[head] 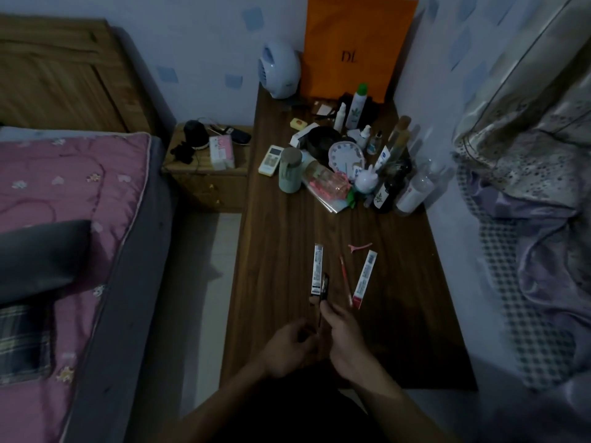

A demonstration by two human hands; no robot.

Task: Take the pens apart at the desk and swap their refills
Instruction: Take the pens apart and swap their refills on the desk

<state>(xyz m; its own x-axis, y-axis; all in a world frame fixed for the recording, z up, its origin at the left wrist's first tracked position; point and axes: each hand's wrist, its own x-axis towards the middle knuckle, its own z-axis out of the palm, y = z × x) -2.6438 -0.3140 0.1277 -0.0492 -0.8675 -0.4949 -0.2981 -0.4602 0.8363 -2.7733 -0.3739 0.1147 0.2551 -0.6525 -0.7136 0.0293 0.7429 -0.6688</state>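
Over the near part of the dark wooden desk (399, 314), both my hands hold a black pen (325, 287) that points away from me. My right hand (343, 337) pinches its upper barrel. My left hand (292, 350) grips its thin lower end; the scene is dim and the exact part is hard to tell. A black-and-white refill pack (317, 270) lies just left of the pen. A thin red pen or refill (345, 278) lies on the desk to the right. Beyond it rests a red-and-white refill pack (365, 278).
A pink hair clip (359, 246) lies behind the red pen. The far half of the desk is crowded with bottles, a green cup (290, 170), a clock (346, 157) and a remote (271, 160). An orange bag (355, 46) leans on the wall. A bed (64, 219) is on the left.
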